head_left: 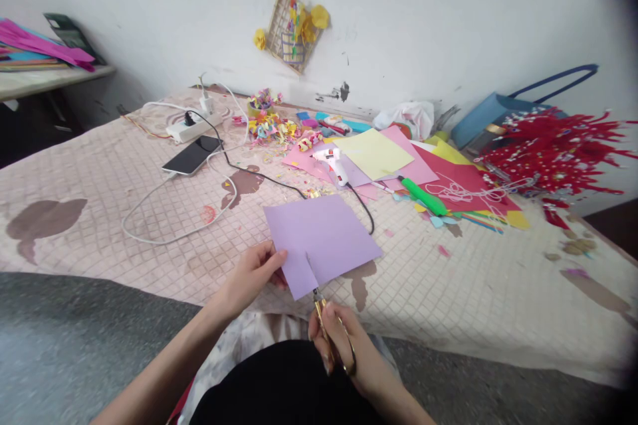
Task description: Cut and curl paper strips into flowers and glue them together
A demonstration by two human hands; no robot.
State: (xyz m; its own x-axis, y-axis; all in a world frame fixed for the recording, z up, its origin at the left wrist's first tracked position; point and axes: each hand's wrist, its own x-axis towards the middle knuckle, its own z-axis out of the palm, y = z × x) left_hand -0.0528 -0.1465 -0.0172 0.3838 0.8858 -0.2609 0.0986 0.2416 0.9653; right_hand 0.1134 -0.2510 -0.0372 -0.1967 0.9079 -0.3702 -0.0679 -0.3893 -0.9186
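A sheet of purple paper (331, 236) is held above the front edge of the table. My left hand (260, 264) pinches its left edge, thumb on top and fingers underneath. In my right hand (341, 339) are gold-handled scissors (320, 309), gripped by the handles. Their blades lie across the paper's near edge, with one blade showing on top of the sheet. Part of the blades is hidden by the paper. Just beyond the sheet lies a white glue gun (333, 163) with a black cord.
A phone (193, 155) charges beside a white power strip (193, 127) at the left. Yellow paper (376, 154), a green glue-like tube (423, 196) and white string (478, 191) lie at centre right. Red beaded decorations (553, 153) and a blue bag (493, 116) stand far right.
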